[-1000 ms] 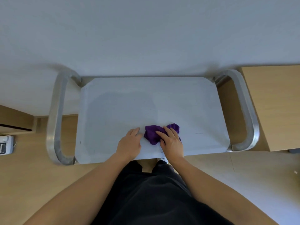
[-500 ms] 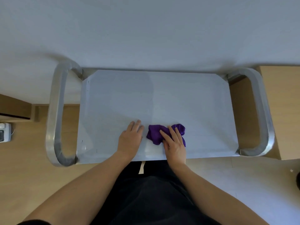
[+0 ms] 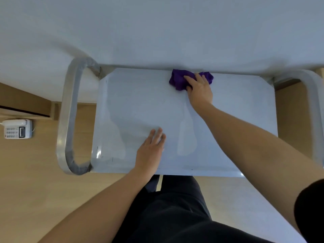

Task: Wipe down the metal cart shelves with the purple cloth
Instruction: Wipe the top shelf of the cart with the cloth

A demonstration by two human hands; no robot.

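Here the metal cart (image 3: 228, 120) fills the middle of the view, its flat top shelf (image 3: 140, 102) seen from straight above and standing against a pale wall (image 3: 157, 28) at the far side. A rounded metal handle (image 3: 70, 111) loops off the left end of the shelf, and a second handle (image 3: 313, 102) curves off the right end, partly cut by the frame edge. Wooden floor (image 3: 35, 172) shows to the left and near side of the cart.

The left hand (image 3: 150, 151) lies flat on the near part of the shelf, palm down, fingers (image 3: 157, 136) straight and close together, holding nothing. The right hand (image 3: 199, 92) reaches across to the far edge, fingers spread over the purple cloth (image 3: 177, 79) and pressing it onto the shelf. The cloth is bunched and sits at the far edge, right of centre, touching or just beside the wall; which cannot be told.

A small white telephone (image 3: 17, 128) rests on the floor, well apart to the left of the cart.
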